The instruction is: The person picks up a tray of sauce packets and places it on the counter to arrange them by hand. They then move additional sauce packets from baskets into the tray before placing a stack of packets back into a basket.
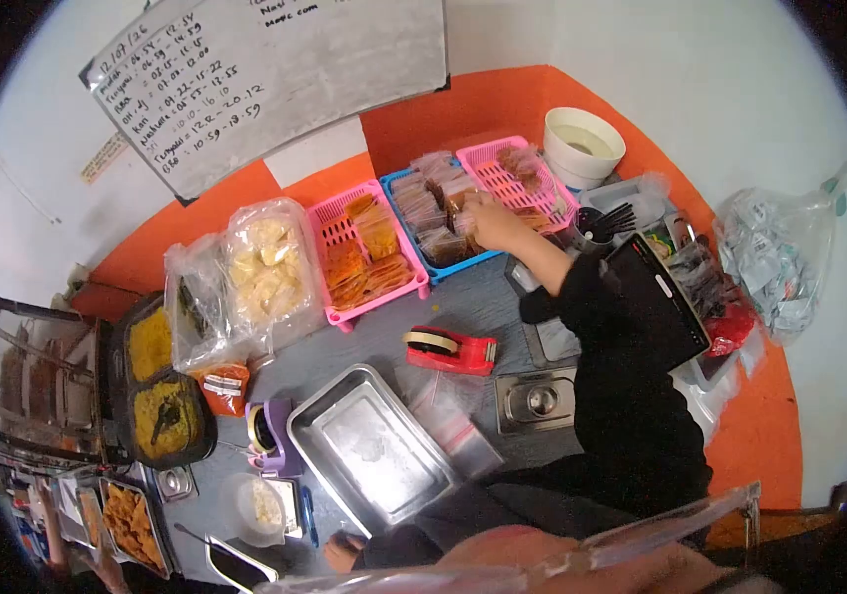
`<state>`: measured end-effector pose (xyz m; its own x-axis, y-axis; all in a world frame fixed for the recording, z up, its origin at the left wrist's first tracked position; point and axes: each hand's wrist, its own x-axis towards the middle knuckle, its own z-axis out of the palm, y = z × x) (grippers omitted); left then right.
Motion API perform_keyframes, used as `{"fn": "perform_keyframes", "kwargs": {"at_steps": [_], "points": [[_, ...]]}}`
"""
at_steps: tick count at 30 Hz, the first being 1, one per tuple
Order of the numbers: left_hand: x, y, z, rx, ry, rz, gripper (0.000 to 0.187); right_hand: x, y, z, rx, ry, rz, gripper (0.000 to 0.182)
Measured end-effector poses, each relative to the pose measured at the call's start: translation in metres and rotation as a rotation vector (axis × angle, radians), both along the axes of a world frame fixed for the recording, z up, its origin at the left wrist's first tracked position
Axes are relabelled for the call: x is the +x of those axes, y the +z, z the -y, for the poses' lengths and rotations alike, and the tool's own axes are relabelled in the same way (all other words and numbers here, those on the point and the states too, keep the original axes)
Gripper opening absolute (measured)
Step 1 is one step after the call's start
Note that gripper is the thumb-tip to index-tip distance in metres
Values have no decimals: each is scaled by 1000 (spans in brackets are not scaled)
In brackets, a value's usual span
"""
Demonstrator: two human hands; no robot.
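My right hand point(493, 220) reaches over the blue basket point(455, 267) at the back, its fingers bent together among small clear packets point(417, 201) of brown contents. Whatever lies between those fingers is too small to make out. At the lower middle my left hand point(344, 551) is partly visible beside the near edge of an empty metal tray point(374, 445), low in the view; its fingers are mostly hidden. Pink baskets point(344, 322) point(564, 213) with more packets flank the blue one.
Red tape dispenser point(463, 353), purple dispenser point(285, 445), bag of pale pieces point(270, 262), lidded metal container point(539, 399), tablet point(661, 302) and white bucket point(582, 148) surround the work area. Another person's arm point(51, 525) shows at lower left, near fried food point(129, 525).
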<state>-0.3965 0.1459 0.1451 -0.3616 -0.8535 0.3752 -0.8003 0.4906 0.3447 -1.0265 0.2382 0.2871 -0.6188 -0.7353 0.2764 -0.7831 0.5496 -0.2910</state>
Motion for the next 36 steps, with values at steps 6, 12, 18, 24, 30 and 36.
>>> {"fn": "perform_keyframes", "kwargs": {"at_steps": [6,12,18,24,30,36], "points": [[7,4,-3,147,-12,126,36,165,96,-61,-29,283,55,40],[-8,25,-23,121,42,46,28,314,29,-111,240,828,860,45],[-11,39,-26,196,33,1,24,412,27,-118,188,919,783,32],[-4,45,-31,160,44,-197,22,467,39,-118,301,859,765,25],[37,9,-114,214,126,-970,25,539,-12,-113,616,721,1076,21],[143,-144,-300,617,698,-878,34,593,-203,-122,1108,403,1439,21]]}}
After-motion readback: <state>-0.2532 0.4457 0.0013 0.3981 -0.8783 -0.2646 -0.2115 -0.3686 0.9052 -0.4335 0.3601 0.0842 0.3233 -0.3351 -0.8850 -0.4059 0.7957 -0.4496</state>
